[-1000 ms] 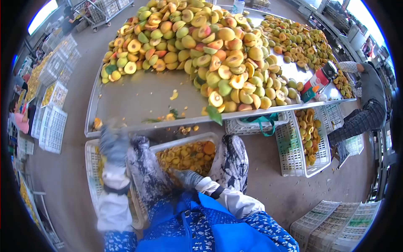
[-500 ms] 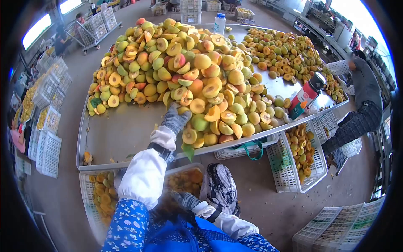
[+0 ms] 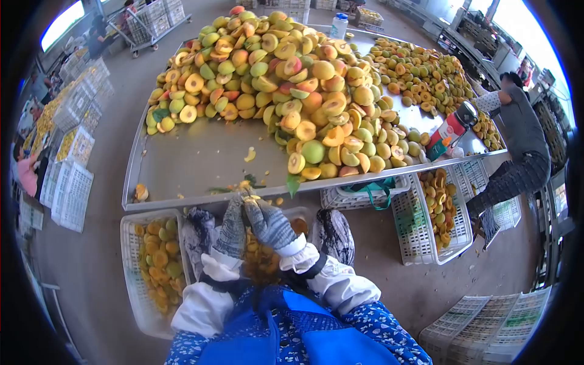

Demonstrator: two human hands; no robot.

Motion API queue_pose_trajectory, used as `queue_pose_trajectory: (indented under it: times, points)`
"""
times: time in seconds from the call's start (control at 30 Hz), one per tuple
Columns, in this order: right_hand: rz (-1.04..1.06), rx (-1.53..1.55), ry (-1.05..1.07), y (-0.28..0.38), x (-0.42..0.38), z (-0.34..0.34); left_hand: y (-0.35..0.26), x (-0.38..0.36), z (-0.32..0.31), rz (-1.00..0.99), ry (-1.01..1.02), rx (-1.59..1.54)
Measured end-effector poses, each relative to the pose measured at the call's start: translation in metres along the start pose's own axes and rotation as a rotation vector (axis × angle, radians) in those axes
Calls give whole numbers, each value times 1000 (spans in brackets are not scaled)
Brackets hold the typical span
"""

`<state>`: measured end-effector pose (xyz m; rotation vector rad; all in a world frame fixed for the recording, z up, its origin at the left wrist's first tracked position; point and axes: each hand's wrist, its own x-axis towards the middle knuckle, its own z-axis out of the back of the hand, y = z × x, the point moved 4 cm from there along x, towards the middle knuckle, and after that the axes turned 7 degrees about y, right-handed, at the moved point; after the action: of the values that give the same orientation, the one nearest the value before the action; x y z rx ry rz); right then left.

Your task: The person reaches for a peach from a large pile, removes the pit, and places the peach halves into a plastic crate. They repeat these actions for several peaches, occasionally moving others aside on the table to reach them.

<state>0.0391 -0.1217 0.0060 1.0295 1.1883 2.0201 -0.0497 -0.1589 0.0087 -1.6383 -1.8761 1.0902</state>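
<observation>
- Fruit (image 3: 316,91) is heaped beyond the fingers on the metal table (image 3: 201,146); many pieces show cut faces, others look whole from this side, so a good deal seems left.
- Cut pieces fill much of the near crate (image 3: 135,286), left of the fingers; more lie in the far crate (image 3: 407,219), well off to their right.
- Left hand (image 3: 231,230) and right hand (image 3: 267,224), both gloved, meet at the table's near edge, fingertips together around a small yellowish piece (image 3: 250,196). Which hand grips it, I can't tell.
- That piece sits right at the fingertips, mostly covered; its direction and long axis can't be made out.
</observation>
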Motion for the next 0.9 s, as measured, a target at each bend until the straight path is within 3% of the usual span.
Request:
queue_pose_trajectory:
  times: [0.03,0.1,0.17,0.2,0.23,0.33,0.53,0.63,0.7,0.73,0.8,0.9]
  points:
    - [131,-113,70,-5,0,-14,-7,-13,3,64,-114,-82]
    - [440,-294,122,-1,-5,-28,-13,-33,22,-486,394,273]
    - [379,-124,152,6,-15,-28,-2,-36,55,-361,299,177]
    - [468,-484,34,5,-28,-30,5,-37,70,-304,238,100]
    - [302,-388,115,-27,-44,-35,11,-38,81,-281,198,48]
    - [-127,-82,164,-36,-67,-37,24,-42,100,-272,140,-52]
    - [-151,-221,138,-27,-70,-46,34,-36,102,-255,102,-122]
    - [-139,-344,112,-38,-72,-56,24,-35,81,-71,71,-58]
    - [-57,-401,50,-34,-73,-57,17,-34,74,-259,174,550]
    - [-102,-357,42,-38,-76,-59,19,-36,79,-256,176,552]
    - [-175,-397,86,-44,-83,-63,23,-42,87,-203,244,203]
    - [-248,-431,131,-44,-85,-65,11,-43,83,-229,221,351]
